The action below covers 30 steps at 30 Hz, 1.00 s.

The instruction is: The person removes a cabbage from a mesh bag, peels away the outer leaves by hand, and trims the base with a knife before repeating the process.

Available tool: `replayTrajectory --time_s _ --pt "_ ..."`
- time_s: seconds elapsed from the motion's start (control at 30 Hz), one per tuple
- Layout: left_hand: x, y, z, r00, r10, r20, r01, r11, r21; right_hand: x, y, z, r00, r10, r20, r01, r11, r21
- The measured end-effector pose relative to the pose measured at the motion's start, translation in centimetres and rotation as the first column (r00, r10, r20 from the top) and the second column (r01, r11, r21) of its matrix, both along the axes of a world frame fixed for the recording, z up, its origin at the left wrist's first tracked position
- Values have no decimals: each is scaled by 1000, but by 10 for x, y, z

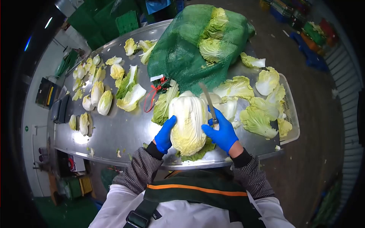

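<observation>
A large pale napa cabbage [188,125] stands between my two blue-gloved hands, near the front edge of the metal table [125,146]. My left hand [165,135] is pressed to its left side, fingers partly hidden behind it. In my right hand [221,131] is a knife [208,100], its blade pointing up and away, beside the cabbage's right side. Loose leaves lie left of, under and right of the cabbage. Behind it is a green mesh sack [178,49] with cabbages [212,49] inside and a red string [152,97] at its mouth.
Small cabbage hearts [105,102] and leaf pieces are scattered over the table's left part. Large loose leaves [258,121] lie at the right, some over a white plastic basket [294,114] at the table's end. Crates [311,40] stand on the floor at the back right.
</observation>
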State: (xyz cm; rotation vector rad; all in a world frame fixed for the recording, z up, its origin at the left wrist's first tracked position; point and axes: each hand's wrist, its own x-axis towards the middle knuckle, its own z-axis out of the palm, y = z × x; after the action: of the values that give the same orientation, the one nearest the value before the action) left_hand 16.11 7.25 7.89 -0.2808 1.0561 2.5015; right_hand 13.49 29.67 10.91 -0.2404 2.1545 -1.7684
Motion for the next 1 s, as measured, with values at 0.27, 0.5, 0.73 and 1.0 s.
replayTrajectory --time_s 0.27,0.5,0.73,1.0 --pt "3 0 4 963 -21 -268 -75 936 -344 2 -9 -8 983 -86 -163 114 979 171" --pt "22 -19 -2 986 -42 160 29 996 82 -25 38 -79 988 -153 -22 150 916 373" --pt "-1 -23 -18 939 -300 -168 -6 475 -880 8 31 -40 984 53 -172 9 940 340" --pt "6 -24 -60 960 -278 -24 94 404 -910 24 5 -103 965 176 -194 -18 782 623"
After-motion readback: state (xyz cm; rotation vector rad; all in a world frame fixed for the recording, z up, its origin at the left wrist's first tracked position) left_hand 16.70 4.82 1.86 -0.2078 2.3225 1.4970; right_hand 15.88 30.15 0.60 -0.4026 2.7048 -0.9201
